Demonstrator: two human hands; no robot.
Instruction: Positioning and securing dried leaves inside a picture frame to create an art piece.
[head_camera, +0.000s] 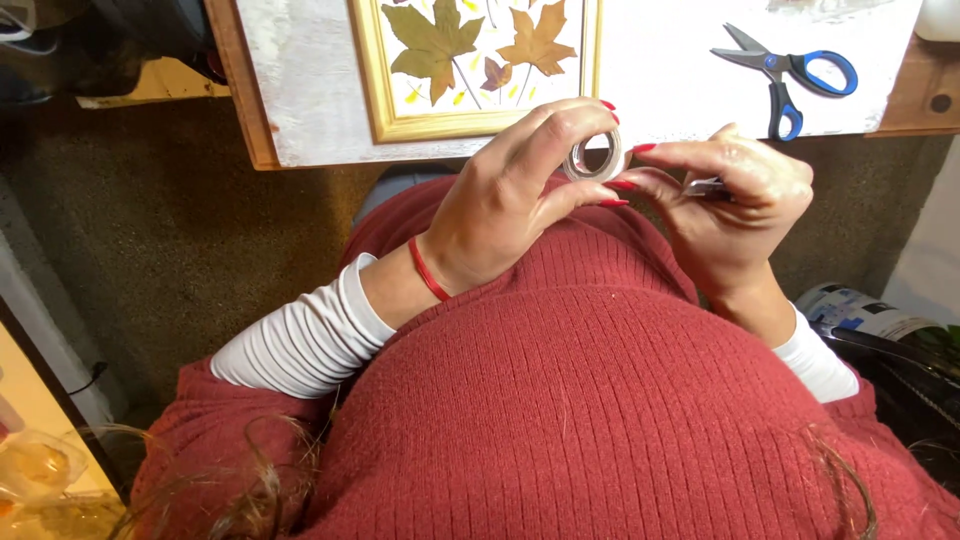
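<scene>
My left hand (515, 195) holds a small roll of clear tape (592, 157) between thumb and fingers, just above my red sweater. My right hand (735, 205) is beside it, fingertips touching the roll's edge, and it pinches a small metallic piece (703, 187) whose kind I cannot tell. Both hands hover in front of the near edge of a white table (320, 110). A gold frame with pressed autumn leaves (475, 60) lies on the table just beyond the hands.
Blue-handled scissors (785, 75) lie on the table at the right. Brown carpet (150, 230) covers the floor at the left. A white printed container (860, 310) sits at the lower right, a clear plastic item (35, 465) at the lower left.
</scene>
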